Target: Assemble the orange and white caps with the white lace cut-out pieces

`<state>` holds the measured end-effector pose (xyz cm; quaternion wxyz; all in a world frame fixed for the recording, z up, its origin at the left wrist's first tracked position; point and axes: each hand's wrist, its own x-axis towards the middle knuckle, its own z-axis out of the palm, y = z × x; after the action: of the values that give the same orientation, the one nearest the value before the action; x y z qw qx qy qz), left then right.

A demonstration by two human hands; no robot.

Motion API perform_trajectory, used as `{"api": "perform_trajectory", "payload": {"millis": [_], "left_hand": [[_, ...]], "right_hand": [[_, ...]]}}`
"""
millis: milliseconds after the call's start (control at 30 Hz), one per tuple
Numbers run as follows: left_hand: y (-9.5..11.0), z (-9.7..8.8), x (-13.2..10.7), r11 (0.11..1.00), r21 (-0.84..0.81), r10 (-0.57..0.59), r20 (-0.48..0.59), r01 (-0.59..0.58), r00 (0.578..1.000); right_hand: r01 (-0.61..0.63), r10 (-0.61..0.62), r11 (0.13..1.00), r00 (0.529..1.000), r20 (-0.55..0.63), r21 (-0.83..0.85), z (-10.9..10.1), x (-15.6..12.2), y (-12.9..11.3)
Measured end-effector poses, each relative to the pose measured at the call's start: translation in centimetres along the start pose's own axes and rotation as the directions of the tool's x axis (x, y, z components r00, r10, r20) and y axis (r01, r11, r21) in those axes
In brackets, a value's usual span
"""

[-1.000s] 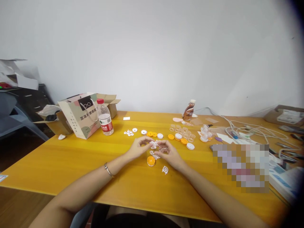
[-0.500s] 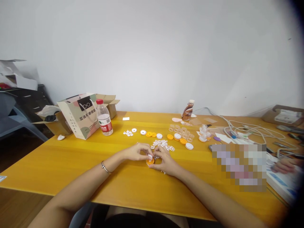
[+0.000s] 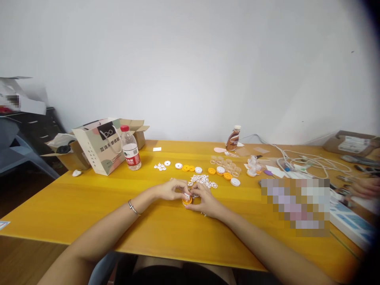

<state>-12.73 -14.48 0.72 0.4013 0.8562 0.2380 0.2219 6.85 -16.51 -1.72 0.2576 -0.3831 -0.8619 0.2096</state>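
An orange round plastic case (image 3: 187, 202) rests on the table in front of me, steadied by my right hand (image 3: 206, 201), whose thumb and fingers are closed about its right side. My left hand (image 3: 173, 190) pinches a small white plastic piece (image 3: 187, 196) over the case's opening. Fingertips partly cover both parts, so I cannot tell how far the piece sits inside. Just beyond my hands lies a pile of white cut-out plastic pieces (image 3: 201, 180). A few tiny white bits (image 3: 203, 214) show under my right hand.
Behind the pile run white discs (image 3: 198, 170), orange discs (image 3: 211, 171) and clear cups (image 3: 236, 171). Left stand a water bottle (image 3: 131, 152) and paper bag (image 3: 103, 148); a brown bottle (image 3: 233, 138) stands at the back. Cables (image 3: 308, 158) and another person's hand (image 3: 366, 188) are right.
My hands stay almost in place, and the white piece looks slightly lower over the orange case. The other person's hand at the right has moved farther back on the table.
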Motion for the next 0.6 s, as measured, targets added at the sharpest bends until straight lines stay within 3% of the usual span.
{"api": "perform_trajectory", "payload": {"millis": [233, 333, 400, 467, 600], "left_hand": [[1.6, 0.1, 0.0, 0.999, 0.016, 0.031, 0.056, -0.032, 0.998], [1.7, -0.2, 1.0, 1.0, -0.005, 0.027, -0.064, -0.027, 0.998], [1.4, -0.7, 2.7, 1.0, 0.026, 0.007, -0.225, -0.001, 0.974], [0.6, -1.4, 5.3, 0.988, 0.139, -0.007, -0.369, 0.063, 0.929], [-1.5, -2.2, 12.1, 0.922, 0.341, -0.052, -0.356, 0.182, 0.933]], "right_hand": [[0.026, -0.026, 1.0, 1.0, -0.004, -0.002, -0.6, -0.1, -0.5], [0.033, -0.029, 0.996, 0.998, -0.048, 0.085, -1.7, 0.0, -0.5], [0.042, -0.033, 0.979, 0.998, -0.052, 0.2, -2.6, 0.1, -0.6], [0.015, -0.024, 0.935, 1.0, 0.021, 0.353, -3.3, 0.0, -0.8], [-0.18, -0.016, 0.713, 0.962, 0.272, 0.678, -3.5, -0.5, -1.1]]}}
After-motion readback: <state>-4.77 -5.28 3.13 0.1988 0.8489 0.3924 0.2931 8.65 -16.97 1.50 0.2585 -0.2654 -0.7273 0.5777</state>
